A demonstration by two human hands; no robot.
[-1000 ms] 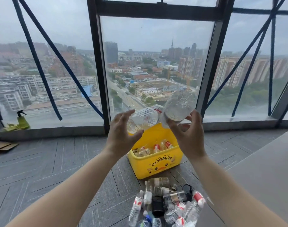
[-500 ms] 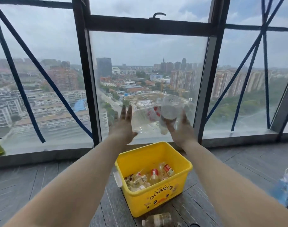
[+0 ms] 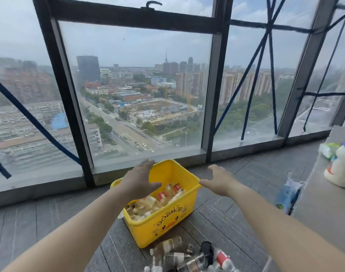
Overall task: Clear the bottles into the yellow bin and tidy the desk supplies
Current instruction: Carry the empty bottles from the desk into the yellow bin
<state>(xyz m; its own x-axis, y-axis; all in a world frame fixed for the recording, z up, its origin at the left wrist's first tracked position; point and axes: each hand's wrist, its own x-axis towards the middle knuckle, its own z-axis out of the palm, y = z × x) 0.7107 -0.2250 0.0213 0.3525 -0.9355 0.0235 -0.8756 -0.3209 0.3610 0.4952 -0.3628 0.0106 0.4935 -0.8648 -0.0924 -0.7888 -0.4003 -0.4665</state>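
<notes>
Hovering over the bin, both hands hold nothing. The left hand hangs above its nine-o'clock side with fingers loose and spread. The right hand is at its three-o'clock corner, fingers slack and a little bent. Whether that thumb brushes the rim I cannot tell. The bin stands skewed on the floor close under the window, partly filled with bottles lying every which way. A pile of more lies at six o'clock from it, near where the person stands. That pile is my first worry: the things are round and light, so a careless foot, or a grab at the wrong one, would I think send several rolling across the smooth floor. The second is the drop. Let go from this height, a bottle may bounce off the heap inside and hop over the rim, most likely toward the window. As the heap rises that gets likelier, and I doubt the bin takes the whole pile without some pressing down. Over at three o'clock the desk carries a white jug near its edge, and a blue bag slumps against its side below. A right elbow swinging out on a reach for the pile could catch either. Whether the jug is capped I cannot tell.
</notes>
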